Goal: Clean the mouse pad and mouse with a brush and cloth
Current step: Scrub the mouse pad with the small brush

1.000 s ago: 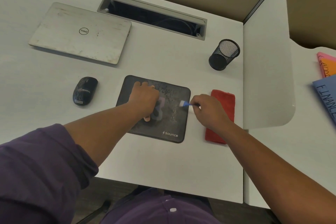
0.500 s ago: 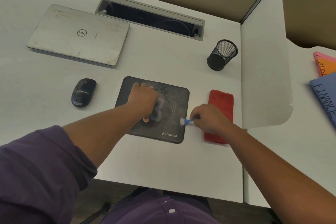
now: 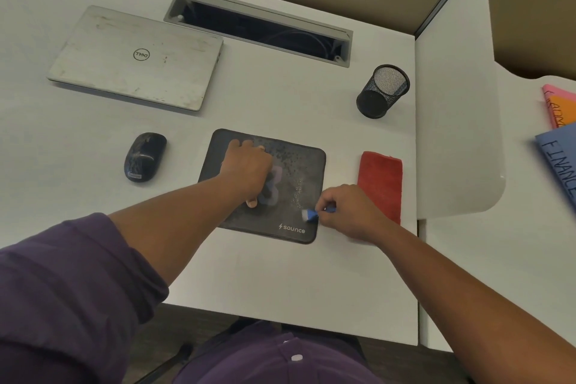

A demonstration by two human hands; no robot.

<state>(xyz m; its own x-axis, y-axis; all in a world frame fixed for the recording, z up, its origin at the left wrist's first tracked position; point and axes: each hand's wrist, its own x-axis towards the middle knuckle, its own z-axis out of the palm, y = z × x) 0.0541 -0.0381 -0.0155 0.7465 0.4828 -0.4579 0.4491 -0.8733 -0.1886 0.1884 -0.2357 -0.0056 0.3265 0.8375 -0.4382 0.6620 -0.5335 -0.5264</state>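
Right hand (image 3: 346, 212): fingers pinched on a small blue-handled brush (image 3: 314, 214), bristles touching the dark square fabric mouse pad (image 3: 299, 171) near its 4 o'clock corner, above the "sounce" print. Left hand (image 3: 247, 170): fingers curled, pressing on the pad's centre-left; holding nothing visible. Pale dust specks on pad's right half. White table (image 3: 280, 271) carries all. Folded red cloth (image 3: 381, 179) just beside pad at 3 o'clock. Glossy black oval mouse (image 3: 144, 156) at 9 o'clock, apart from pad.
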